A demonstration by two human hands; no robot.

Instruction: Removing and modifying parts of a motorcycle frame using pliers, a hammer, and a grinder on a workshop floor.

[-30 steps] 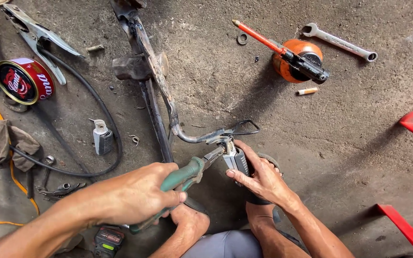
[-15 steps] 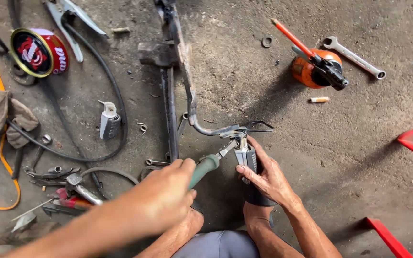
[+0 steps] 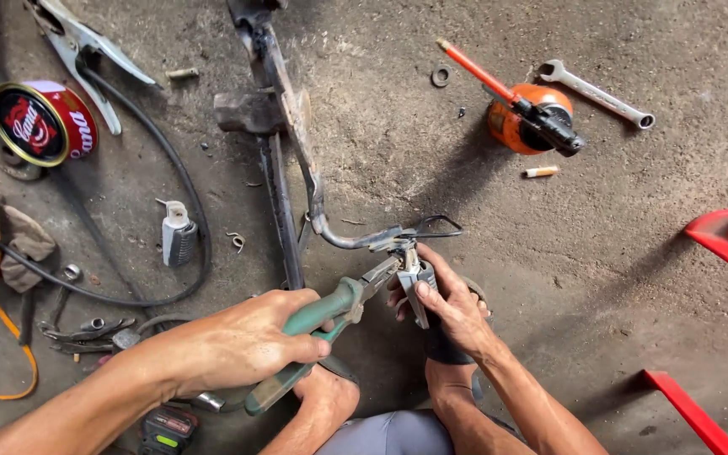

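left hand [image 3: 242,345] gripping green pliers [image 3: 322,324], right hand [image 3: 448,307] steadying bracket [image 3: 410,282]

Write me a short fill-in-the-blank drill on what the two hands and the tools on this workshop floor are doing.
1. The left hand grips pliers with ____ handles.
2. The right hand holds a small metal part at the end of a bent ____.
3. The orange oil can lies beside a silver ____.

Missing words: green; metal rod; wrench

green-handled pliers [image 3: 318,337], orange oil can [image 3: 520,118], red tin [image 3: 44,122]
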